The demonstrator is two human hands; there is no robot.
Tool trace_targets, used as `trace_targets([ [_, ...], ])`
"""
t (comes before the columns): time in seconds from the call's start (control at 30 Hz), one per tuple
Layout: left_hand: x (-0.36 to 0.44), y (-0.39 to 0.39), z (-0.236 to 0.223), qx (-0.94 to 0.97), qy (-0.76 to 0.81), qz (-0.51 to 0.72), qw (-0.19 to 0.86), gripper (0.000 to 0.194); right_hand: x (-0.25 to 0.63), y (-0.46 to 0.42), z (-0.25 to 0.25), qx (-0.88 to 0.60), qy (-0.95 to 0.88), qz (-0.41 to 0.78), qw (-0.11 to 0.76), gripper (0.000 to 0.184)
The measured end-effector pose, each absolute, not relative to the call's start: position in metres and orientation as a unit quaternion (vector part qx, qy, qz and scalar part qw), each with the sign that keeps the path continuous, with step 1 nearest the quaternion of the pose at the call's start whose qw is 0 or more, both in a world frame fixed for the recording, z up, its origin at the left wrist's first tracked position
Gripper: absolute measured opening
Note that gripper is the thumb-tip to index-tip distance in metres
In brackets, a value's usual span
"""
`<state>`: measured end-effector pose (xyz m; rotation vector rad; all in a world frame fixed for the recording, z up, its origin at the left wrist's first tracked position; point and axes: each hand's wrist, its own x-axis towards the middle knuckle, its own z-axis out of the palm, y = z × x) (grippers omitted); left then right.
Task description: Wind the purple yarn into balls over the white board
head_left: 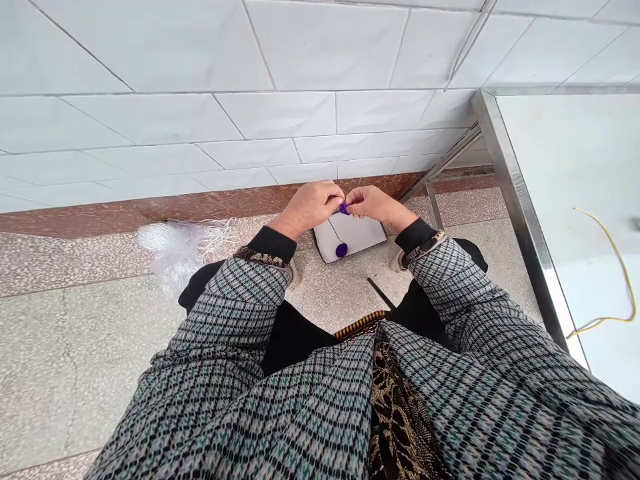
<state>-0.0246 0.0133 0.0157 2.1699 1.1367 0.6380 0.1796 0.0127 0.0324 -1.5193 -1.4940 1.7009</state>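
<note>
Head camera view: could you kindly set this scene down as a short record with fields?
left hand: pinches a purple bead
right hand: pinches the same bead
below the hands: white card bearing a second purple bead, with a dark thread above it
nearby: white cord, clear plastic
right side: steel table edge, yellow wire

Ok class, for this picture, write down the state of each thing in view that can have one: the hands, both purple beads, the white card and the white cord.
Left hand: pinching the upper bead
Right hand: pinching the same bead
Upper purple bead: held up between both hands
Lower purple bead: lying on the card
White card: flat on the floor
White cord: loosely bundled on the floor
</note>
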Motion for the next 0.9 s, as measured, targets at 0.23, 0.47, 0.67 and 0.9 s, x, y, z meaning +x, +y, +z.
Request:
trace_targets([
  [0.23,-0.024,0.021,0.007,0.765,0.494,0.251,0.329,0.02,0.189,0.012,0.032,-0.442,-0.463,0.716,0.279,0.025],
  [0.47,-0.012,0.01,0.006,0.811,0.405,0.196,0.375,0.024,0.186,0.015,0.031,-0.503,-0.413,0.664,0.369,0.029],
  [0.67,-0.016,0.009,0.012,0.818,0.401,0.194,0.365,0.023,0.18,0.014,0.032,-0.575,-0.498,0.588,0.277,0.03],
  [0.9,-0.012,0.009,0.018,0.771,0.457,0.251,0.367,0.02,0.183,0.011,0.037,-0.543,-0.471,0.649,0.249,0.031],
])
